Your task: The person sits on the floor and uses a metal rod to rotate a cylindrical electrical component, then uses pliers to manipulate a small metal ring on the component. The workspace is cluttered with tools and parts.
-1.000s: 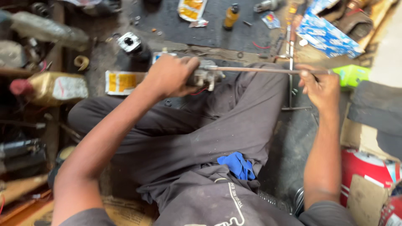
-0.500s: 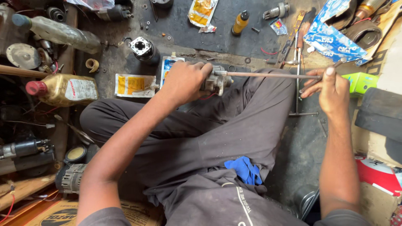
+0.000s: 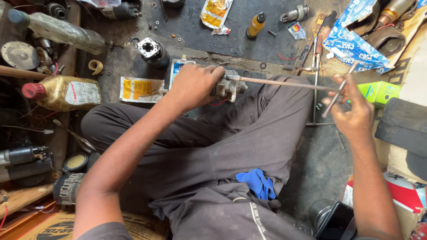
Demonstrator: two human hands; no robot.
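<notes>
A grimy dark floor (image 3: 231, 33) carries everything. Beyond the left hand (image 3: 193, 84) lie a yellow packet (image 3: 140, 89), a small yellow bottle (image 3: 255, 24) and what may be a motor housing (image 3: 151, 51).

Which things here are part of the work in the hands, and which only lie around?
In use: left hand gripping the small metal part; right hand turning the long T-handle rod.
Lying about: oil jug, yellow bottle, blue cloth, green box.

Left hand (image 3: 194, 85) clenched, forearm stretched forward; right hand (image 3: 353, 113) raised, fingers (image 3: 342, 84) pinched, arm extended.
</notes>
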